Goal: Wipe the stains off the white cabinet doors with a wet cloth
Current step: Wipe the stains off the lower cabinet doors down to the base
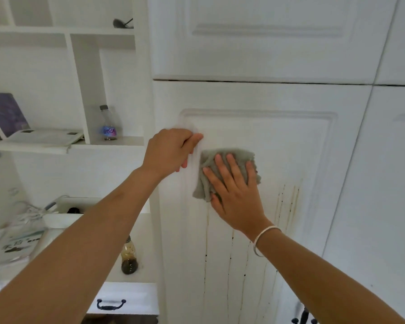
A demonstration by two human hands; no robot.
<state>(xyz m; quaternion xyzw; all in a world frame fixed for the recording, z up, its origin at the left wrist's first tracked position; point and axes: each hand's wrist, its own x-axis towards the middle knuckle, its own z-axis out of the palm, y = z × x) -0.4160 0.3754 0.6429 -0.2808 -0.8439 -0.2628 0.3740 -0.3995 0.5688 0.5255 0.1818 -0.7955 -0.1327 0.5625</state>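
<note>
My right hand (234,192) lies flat with fingers spread and presses a crumpled grey cloth (240,157) against the raised panel of the white cabinet door (278,141). Brown drip stains (288,202) run down the door to the right of that hand, and more streaks (206,253) run below it. To the left, at the panel's upper left corner, my left hand (171,150) has its fingers curled and seems to grip a blurred white sheet (186,125) held against the door. A silver bangle sits on my right wrist.
Open white shelves on the left hold a plastic bottle (109,123), books (5,114) and papers. Below stand a dark sauce bottle (129,256), a plastic bag (21,235) and a drawer with a black handle (110,304). More white doors lie above and to the right.
</note>
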